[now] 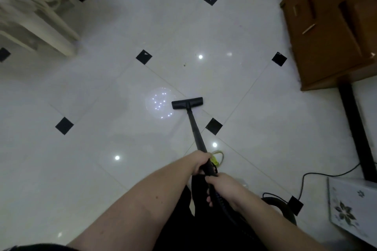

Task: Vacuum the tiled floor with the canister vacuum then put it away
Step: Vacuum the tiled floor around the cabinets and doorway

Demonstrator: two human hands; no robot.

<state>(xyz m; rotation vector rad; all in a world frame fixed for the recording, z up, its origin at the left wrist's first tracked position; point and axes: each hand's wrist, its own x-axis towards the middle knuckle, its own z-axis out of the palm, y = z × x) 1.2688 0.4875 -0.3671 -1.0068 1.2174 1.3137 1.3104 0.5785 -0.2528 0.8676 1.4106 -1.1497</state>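
A black vacuum wand (195, 130) runs from my hands down to its flat black floor head (187, 103), which lies on the glossy white tiled floor (98, 108) near the middle. My left hand (201, 162) grips the wand's upper end. Just behind it my right hand (221, 186) grips the handle where the black hose (226, 208) begins. A yellow-green tag (215, 160) hangs beside my left hand. The dark canister (283, 209) is partly hidden behind my right forearm. A small speck of debris (184, 65) lies beyond the floor head.
A brown wooden cabinet (326, 32) stands at the right, with a black post (356, 128) below it. A black power cord (318, 176) trails along the floor at the right, near a white flowered box (350, 210). Cream furniture with draped cloth (34, 12) fills the upper left.
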